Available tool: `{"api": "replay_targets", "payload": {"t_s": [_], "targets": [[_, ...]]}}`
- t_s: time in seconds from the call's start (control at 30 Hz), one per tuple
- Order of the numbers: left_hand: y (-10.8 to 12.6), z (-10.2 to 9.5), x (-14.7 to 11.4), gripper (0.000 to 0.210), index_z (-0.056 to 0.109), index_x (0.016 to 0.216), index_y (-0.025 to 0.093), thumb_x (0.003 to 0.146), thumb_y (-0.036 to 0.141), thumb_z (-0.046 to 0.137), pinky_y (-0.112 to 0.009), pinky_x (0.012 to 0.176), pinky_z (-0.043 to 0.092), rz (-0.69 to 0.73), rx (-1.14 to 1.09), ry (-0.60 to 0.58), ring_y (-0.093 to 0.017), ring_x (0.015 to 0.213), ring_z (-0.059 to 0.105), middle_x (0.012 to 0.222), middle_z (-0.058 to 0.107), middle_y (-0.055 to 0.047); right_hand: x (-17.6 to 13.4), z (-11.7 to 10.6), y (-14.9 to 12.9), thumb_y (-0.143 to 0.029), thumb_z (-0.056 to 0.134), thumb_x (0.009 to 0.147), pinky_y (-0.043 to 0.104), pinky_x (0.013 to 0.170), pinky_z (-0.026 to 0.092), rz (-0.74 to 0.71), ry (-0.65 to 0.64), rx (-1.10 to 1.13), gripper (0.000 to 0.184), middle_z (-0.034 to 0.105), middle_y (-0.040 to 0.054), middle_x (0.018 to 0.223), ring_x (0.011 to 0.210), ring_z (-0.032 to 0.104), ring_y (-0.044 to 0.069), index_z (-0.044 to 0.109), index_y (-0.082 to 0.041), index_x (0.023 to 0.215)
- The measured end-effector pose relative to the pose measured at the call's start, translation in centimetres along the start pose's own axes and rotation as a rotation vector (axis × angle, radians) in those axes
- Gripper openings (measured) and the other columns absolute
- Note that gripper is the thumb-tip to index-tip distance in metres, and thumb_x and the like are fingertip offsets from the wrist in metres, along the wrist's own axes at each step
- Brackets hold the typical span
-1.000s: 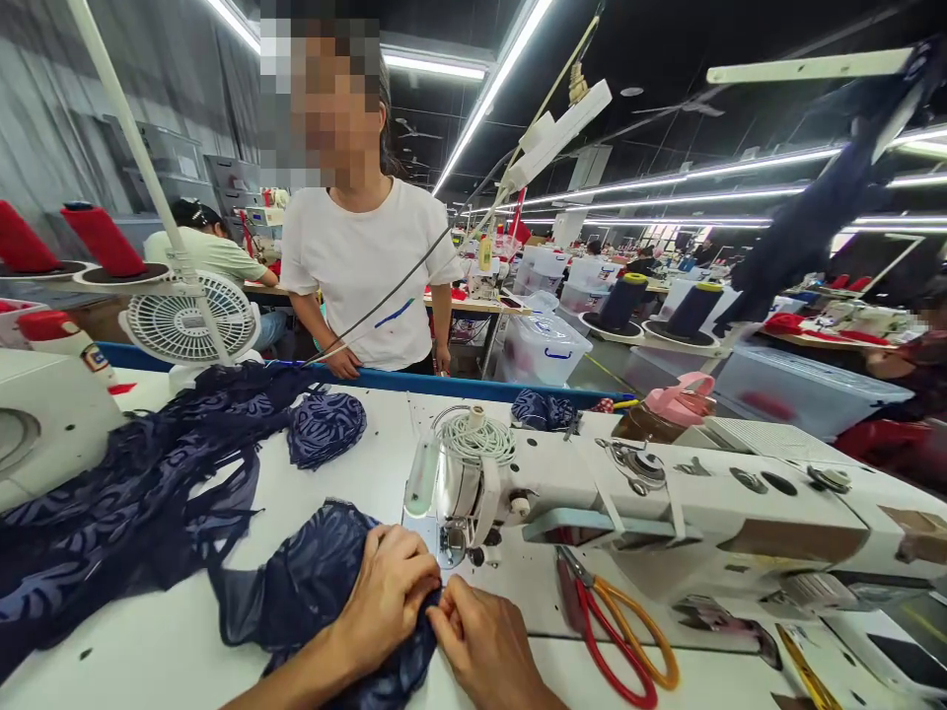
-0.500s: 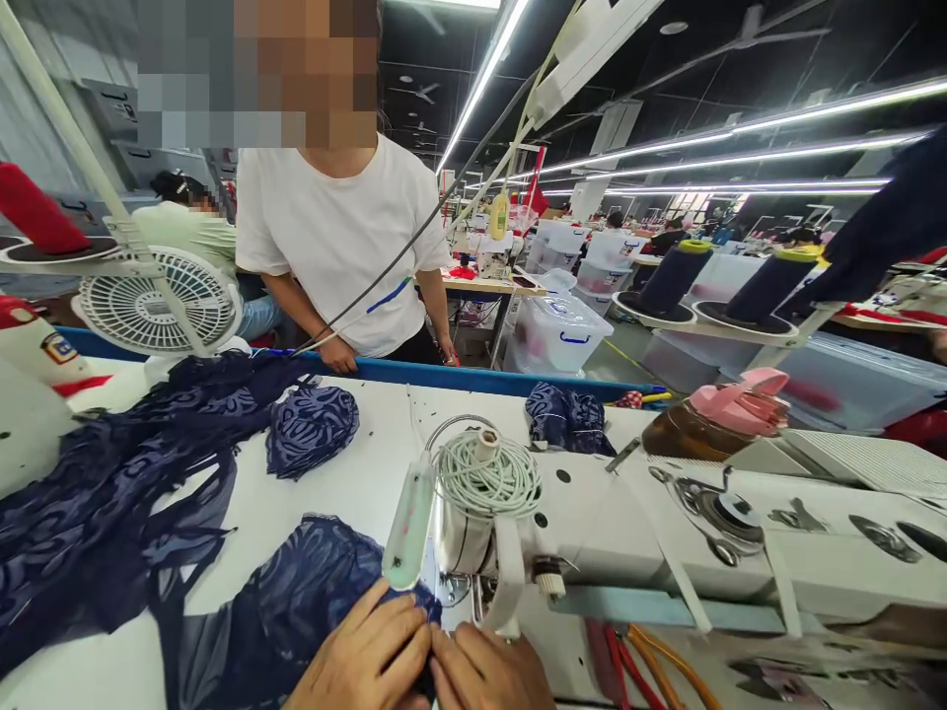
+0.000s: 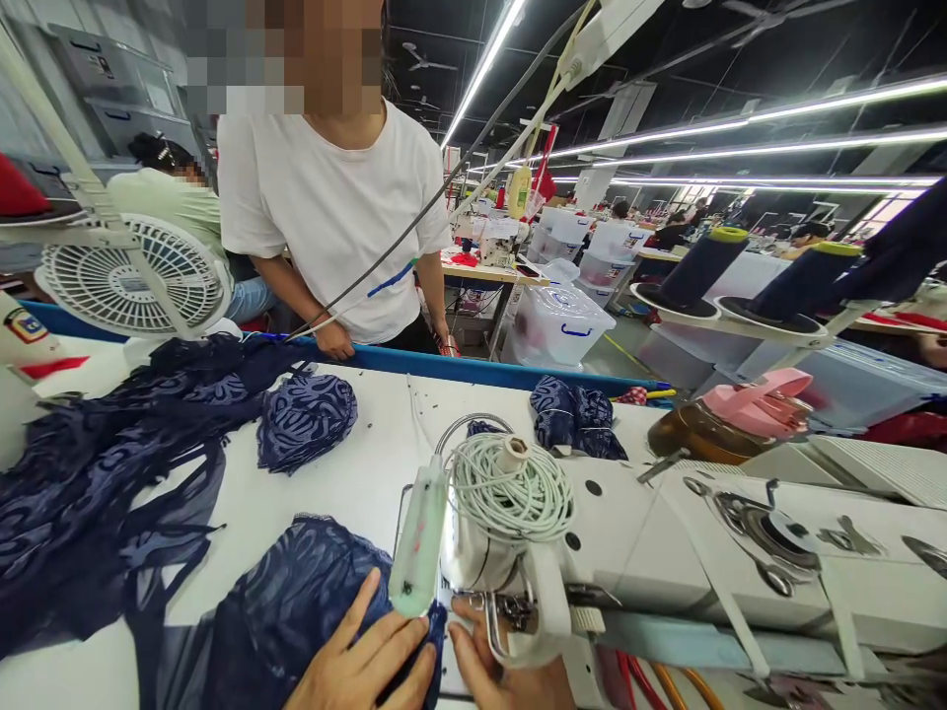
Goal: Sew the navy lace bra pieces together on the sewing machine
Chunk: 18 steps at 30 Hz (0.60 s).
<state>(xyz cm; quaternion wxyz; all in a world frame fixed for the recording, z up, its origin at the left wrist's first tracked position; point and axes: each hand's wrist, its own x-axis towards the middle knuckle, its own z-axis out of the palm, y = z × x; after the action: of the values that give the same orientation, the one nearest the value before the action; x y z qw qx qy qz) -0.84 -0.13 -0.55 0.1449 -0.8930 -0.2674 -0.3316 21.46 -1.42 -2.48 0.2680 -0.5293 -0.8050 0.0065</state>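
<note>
My left hand [image 3: 370, 656] lies flat on a navy patterned lace piece [image 3: 311, 582], its fingers spread out. That fabric reaches up to the needle area of a white sewing machine [image 3: 651, 552]. My right hand [image 3: 510, 671] is beside the needle area, thumb and forefinger apart, at the fabric's right edge. The machine's head partly hides its fingers. Above my left fingertips hangs a pale green lamp [image 3: 418, 542] on a bendy neck. A coil of pale green cord [image 3: 510, 488] sits on top of the machine head.
More navy lace [image 3: 110, 463] is heaped at left, with a stacked lace cup [image 3: 307, 419] and tied bundles [image 3: 573, 414] farther back. A white fan [image 3: 137, 276] and a bottle with a pink lid [image 3: 729, 414] flank the table. Someone in a white T-shirt [image 3: 332, 217] stands opposite.
My right hand has come away from my left, its thumb and forefinger parting near the needle area. My left fingers have spread on the fabric. The view has shifted slightly.
</note>
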Motion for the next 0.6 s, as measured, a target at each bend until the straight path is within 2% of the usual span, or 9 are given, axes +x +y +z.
{"api": "replay_targets", "payload": {"t_s": [0.1,0.13,0.27,0.37,0.5,0.6], "targets": [[0.5,0.9,-0.4,0.024,0.071,0.102,0.019,0.104,0.022,0.047,-0.041,0.125,0.016,-0.067,-0.014,0.060,-0.013,0.098,0.071,0.098,0.075,-0.001,0.0,0.4,0.0,-0.024,0.057,0.091,0.033,0.078,0.054,-0.046,0.084,-0.045,0.019,0.076,0.0049,0.094,0.082,0.071,0.024,0.071,-0.030,0.102],[0.6,1.1,-0.5,0.024,0.071,0.101,0.019,0.103,0.022,0.047,-0.041,0.125,0.014,-0.081,-0.019,0.077,-0.013,0.098,0.070,0.097,0.075,-0.001,0.0,0.4,0.0,-0.026,0.057,0.092,0.034,0.080,0.054,-0.046,0.085,-0.042,0.020,0.076,0.0051,0.095,0.083,0.071,0.024,0.071,-0.030,0.105],[0.5,0.9,-0.1,0.024,0.072,0.098,0.020,0.103,0.024,0.048,-0.036,0.125,0.011,-0.079,-0.037,0.096,-0.012,0.098,0.068,0.094,0.075,0.001,0.0,0.4,0.0,-0.026,0.057,0.094,0.028,0.073,0.053,0.010,-0.025,0.086,0.016,0.073,0.0012,0.075,0.069,0.068,0.020,0.072,-0.030,0.098],[0.0,0.6,0.3,0.034,0.071,0.106,0.018,0.107,0.031,0.040,-0.034,0.124,0.011,-0.050,-0.039,0.037,-0.012,0.098,0.066,0.095,0.074,0.000,-0.3,0.5,0.0,-0.021,0.057,0.093,0.027,0.074,0.053,0.002,-0.052,0.127,0.019,0.073,0.0010,0.078,0.068,0.068,0.018,0.072,-0.029,0.102],[-0.2,0.8,0.1,0.048,0.071,0.109,0.016,0.109,0.041,0.030,-0.033,0.124,0.008,-0.036,-0.062,0.016,-0.012,0.096,0.064,0.097,0.074,0.000,-1.1,0.9,0.0,-0.005,0.055,0.087,0.032,0.086,0.052,-0.132,0.025,-0.070,0.040,0.076,0.0047,0.103,0.086,0.071,0.022,0.069,-0.029,0.116],[0.0,1.1,-0.1,0.046,0.071,0.110,0.016,0.108,0.044,0.034,-0.031,0.123,0.010,-0.068,-0.077,0.017,-0.012,0.095,0.063,0.099,0.074,0.000,-1.3,1.2,0.1,-0.004,0.055,0.086,0.033,0.086,0.051,-0.155,0.041,-0.150,0.042,0.076,0.0048,0.105,0.087,0.071,0.023,0.068,-0.029,0.117]]}}
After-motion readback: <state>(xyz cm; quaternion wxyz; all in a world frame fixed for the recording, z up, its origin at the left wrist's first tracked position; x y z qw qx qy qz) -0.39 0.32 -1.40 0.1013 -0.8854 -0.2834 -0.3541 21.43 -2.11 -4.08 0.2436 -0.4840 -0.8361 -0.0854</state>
